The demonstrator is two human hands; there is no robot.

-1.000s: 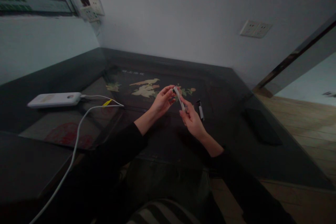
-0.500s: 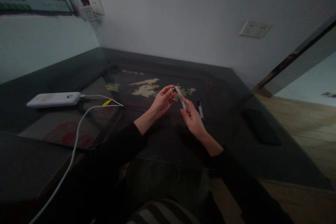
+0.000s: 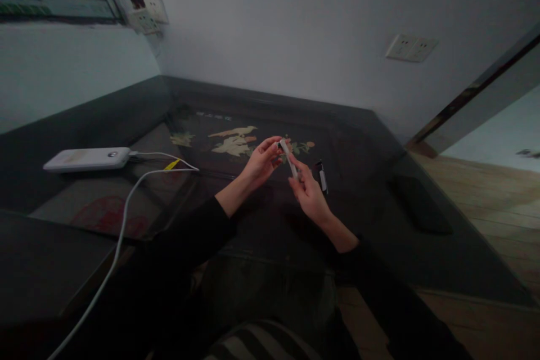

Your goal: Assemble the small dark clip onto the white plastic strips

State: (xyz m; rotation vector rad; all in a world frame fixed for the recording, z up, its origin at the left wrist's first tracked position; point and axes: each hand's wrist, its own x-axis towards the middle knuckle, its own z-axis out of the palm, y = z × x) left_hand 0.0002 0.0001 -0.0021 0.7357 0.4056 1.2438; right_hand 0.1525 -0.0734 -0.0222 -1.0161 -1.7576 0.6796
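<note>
Over the middle of the dark table (image 3: 363, 140), my right hand (image 3: 310, 191) is closed around a slim, pale, stick-shaped object (image 3: 289, 158), whose exact kind I cannot make out. It slants up and to the left out of the fingers. At its upper end, my left hand (image 3: 259, 163) is closed, thumb and fingertips pinched together on something small and dark that is mostly hidden. Just right of my right hand, a small black-and-white piece (image 3: 322, 178) lies on the table.
A white power bank (image 3: 88, 160) lies at the left, with a white cable (image 3: 125, 211) running toward the front edge. A dark flat object (image 3: 419, 203) rests on the right. Wall sockets (image 3: 411, 48) are behind the table.
The pale stick has turned slightly in my right hand, showing more of its broad side. Both hands stay in nearly the same place.
</note>
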